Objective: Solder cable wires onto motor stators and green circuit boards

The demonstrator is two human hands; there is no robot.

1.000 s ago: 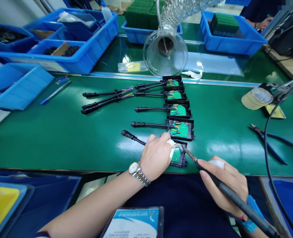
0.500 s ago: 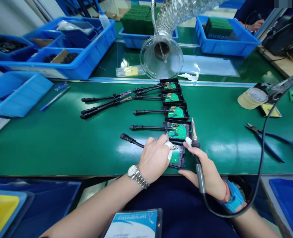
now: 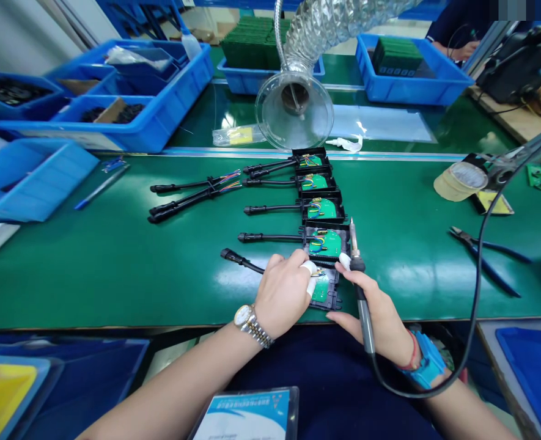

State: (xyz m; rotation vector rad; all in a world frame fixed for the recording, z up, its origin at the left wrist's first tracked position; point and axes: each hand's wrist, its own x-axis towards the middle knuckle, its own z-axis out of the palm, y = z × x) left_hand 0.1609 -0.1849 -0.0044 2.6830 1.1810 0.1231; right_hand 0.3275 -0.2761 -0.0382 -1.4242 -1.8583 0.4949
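The nearest black plastic case (image 3: 334, 299) lies at the table's front with a green circuit board (image 3: 318, 289) inside. My left hand (image 3: 283, 289) is closed over its left side, fingers curled down onto the black cable (image 3: 245, 262), whose thin wire ends show beside a white finger cover. My right hand (image 3: 382, 318) holds a soldering iron (image 3: 365, 321) between thumb and fingers, its tip pointing away from me, right of the cases. The right index finger and thumb reach to this case's right edge. Beyond it, several similar wired cases (image 3: 327, 242) form a column.
Loose cables (image 3: 183, 203) lie left of the cases. Cutting pliers (image 3: 485, 263) and a round tub (image 3: 460, 181) are on the right. A fume-duct funnel (image 3: 294, 113) hangs behind the cases. Blue bins (image 3: 160, 116) stand at the back; a co-worker's hand (image 3: 465, 51) is far right.
The view has shifted slightly, moving the scene a little left and down at the back. Both hands keep nearly the same pose at the nearest case, and the soldering iron stays in the right hand.
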